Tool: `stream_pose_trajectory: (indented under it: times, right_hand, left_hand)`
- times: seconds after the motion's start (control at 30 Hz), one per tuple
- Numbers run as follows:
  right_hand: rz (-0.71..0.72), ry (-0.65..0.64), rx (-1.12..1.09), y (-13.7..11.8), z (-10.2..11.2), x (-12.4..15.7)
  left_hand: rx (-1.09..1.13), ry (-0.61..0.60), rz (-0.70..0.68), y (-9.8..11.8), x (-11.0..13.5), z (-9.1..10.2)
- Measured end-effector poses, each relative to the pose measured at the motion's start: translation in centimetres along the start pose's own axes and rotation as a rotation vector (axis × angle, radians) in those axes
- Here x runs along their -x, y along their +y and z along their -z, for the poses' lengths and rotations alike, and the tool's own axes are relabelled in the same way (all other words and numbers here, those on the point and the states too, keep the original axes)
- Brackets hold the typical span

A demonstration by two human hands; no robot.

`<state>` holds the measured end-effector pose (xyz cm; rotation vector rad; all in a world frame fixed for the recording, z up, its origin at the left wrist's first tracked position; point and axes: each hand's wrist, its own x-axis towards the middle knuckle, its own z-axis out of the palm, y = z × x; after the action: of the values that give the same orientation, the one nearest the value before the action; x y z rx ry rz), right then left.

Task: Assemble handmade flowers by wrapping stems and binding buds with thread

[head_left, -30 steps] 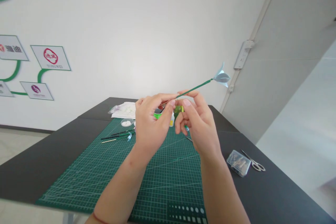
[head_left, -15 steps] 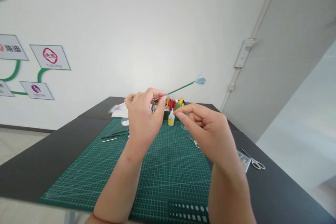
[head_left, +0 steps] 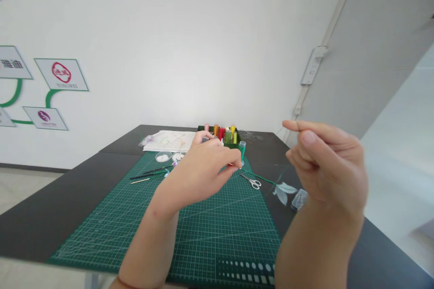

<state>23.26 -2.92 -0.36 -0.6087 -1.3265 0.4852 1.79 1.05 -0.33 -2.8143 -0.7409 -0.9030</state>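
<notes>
My left hand [head_left: 203, 169], over the middle of the cutting mat, pinches the end of a stem wrapped in green thread [head_left: 261, 177]. At its right end sits a pale blue flower [head_left: 285, 189], tipped downward. Off to the right and raised is my right hand [head_left: 328, 167], thumb and index finger pressed together. A fine thread [head_left: 298, 125] crosses that index finger; its far end is too thin to follow. Just under the stem lie small scissors [head_left: 253, 183] with white handles.
A dark green box of colourful thread spools [head_left: 228, 136] stands at the back, with a green spool [head_left: 242, 145] in front. White cloth [head_left: 166, 141], a shallow dish [head_left: 163, 157] and dark slim tools [head_left: 145, 174] lie left. A clear plastic box [head_left: 299, 200] is right.
My left hand has turned, swinging the flower from pointing up right to pointing down right. My right hand has moved right and up, away from the left, with the thread.
</notes>
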Motion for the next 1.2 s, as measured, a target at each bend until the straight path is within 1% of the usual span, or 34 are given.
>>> stream_pose_trajectory:
  times: [0.07,0.17,0.23,0.3,0.37,0.47,0.53,0.63,0.7,0.77,0.83,0.93,1.03,1.1,1.13,1.2]
  right_hand:
    - [-0.018,0.017,0.023,0.7,0.7,-0.7]
    - [-0.08,-0.061,0.065,2.4,1.7,-1.7]
    - [-0.139,-0.12,0.096,3.5,2.0,-2.2]
    - [-0.189,-0.156,0.123,4.3,1.8,-2.7]
    - [-0.229,-0.194,0.152,5.0,1.3,-3.1]
    - [-0.275,-0.296,0.183,5.8,0.4,-3.4]
    - [-0.304,-0.38,0.202,6.3,0.0,-3.4]
    - [-0.331,-0.504,0.222,6.7,-0.2,-3.4]
    - [-0.338,-0.595,0.236,6.6,-0.3,-3.3]
    - [-0.354,-0.683,0.248,6.3,-0.4,-3.3]
    - [-0.382,-0.732,0.236,6.1,-0.3,-3.3]
    - [-0.432,-0.731,0.093,7.0,0.2,-3.4]
    - [-0.447,-0.691,-0.204,9.2,1.6,-3.5]
    - [-0.413,-0.598,-0.342,10.7,2.9,-3.6]
    - [-0.403,-0.521,-0.369,11.4,3.5,-3.6]
    - [-0.413,-0.361,-0.35,12.5,4.9,-3.7]
  left_hand:
    - [0.044,-0.028,-0.049,0.6,0.1,0.2]
    - [0.106,-0.043,-0.111,1.3,0.5,0.6]
    - [0.136,-0.03,-0.122,1.6,0.7,0.9]
    - [0.151,0.019,-0.111,1.7,1.0,1.2]
    - [0.148,0.112,-0.089,1.6,1.2,1.4]
    - [0.105,0.304,-0.056,1.1,1.3,1.4]
    - [0.029,0.463,-0.029,0.6,1.1,1.2]
    - [-0.135,0.744,0.008,-0.3,0.7,0.8]
    - [-0.217,0.888,0.023,-0.9,0.4,0.4]
    - [-0.237,0.94,0.07,-1.3,0.1,0.1]
    - [-0.197,0.936,0.141,-1.7,-0.1,-0.1]
    - [-0.035,0.953,0.231,-2.3,-0.4,-0.6]
    - [0.227,1.023,0.291,-3.2,-0.7,-0.9]
    - [0.353,1.101,0.302,-3.8,-0.8,-0.9]
    - [0.386,1.139,0.304,-4.1,-0.8,-0.8]
    - [0.416,1.202,0.315,-4.6,-0.7,-0.5]
